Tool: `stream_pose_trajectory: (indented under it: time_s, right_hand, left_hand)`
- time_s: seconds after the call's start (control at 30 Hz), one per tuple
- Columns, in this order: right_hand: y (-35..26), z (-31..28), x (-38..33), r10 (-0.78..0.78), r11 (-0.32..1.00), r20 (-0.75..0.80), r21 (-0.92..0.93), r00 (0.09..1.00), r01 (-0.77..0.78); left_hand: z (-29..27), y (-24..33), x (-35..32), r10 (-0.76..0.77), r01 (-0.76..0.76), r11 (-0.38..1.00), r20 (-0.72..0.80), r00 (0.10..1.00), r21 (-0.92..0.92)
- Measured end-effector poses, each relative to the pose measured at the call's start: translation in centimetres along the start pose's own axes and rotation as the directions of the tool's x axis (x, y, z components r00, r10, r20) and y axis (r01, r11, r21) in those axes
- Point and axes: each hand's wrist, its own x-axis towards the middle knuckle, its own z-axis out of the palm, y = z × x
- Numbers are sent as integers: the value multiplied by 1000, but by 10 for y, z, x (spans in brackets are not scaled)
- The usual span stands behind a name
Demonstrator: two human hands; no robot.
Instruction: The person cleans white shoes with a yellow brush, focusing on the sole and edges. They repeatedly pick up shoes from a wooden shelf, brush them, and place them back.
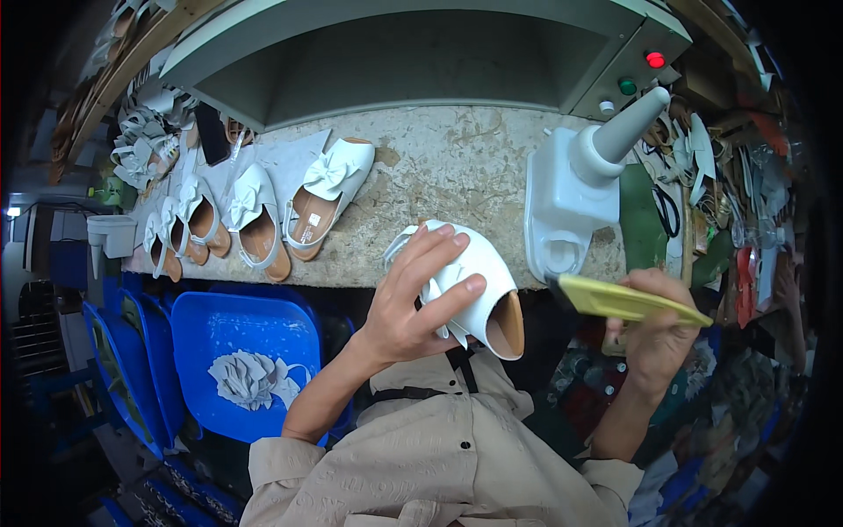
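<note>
My left hand (pixel 417 299) is closed round a white sandal (pixel 483 281) with a bow, held above the table's front edge. The sandal's open toe, with its tan insole showing, points to the lower right. In my right hand (pixel 654 329) is a flat yellow-handled brush (pixel 628 301). Its dark tip points left toward the sandal, apart from it. Just beyond the brush stands a white plastic pot (pixel 571 198) with a grey cone-shaped top. Several finished-looking white bow sandals (pixel 329 193) stand in a row at the left of the table.
Across the back is a grey metal box (pixel 421 61) with a wide opening, a red light (pixel 655 60) and a green button (pixel 627 86). A blue plastic chair (pixel 246 334) at the left holds white pieces (pixel 250 379). Scraps and straps (pixel 702 167) crowd the right side.
</note>
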Motion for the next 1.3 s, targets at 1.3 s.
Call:
stream_pose_trajectory:
  time_s: [1.3]
  right_hand:
    - [12,2,7,-59,986,77,158,995,46]
  left_hand:
    - [-7,8,-4,24,-21,993,30,999,-112]
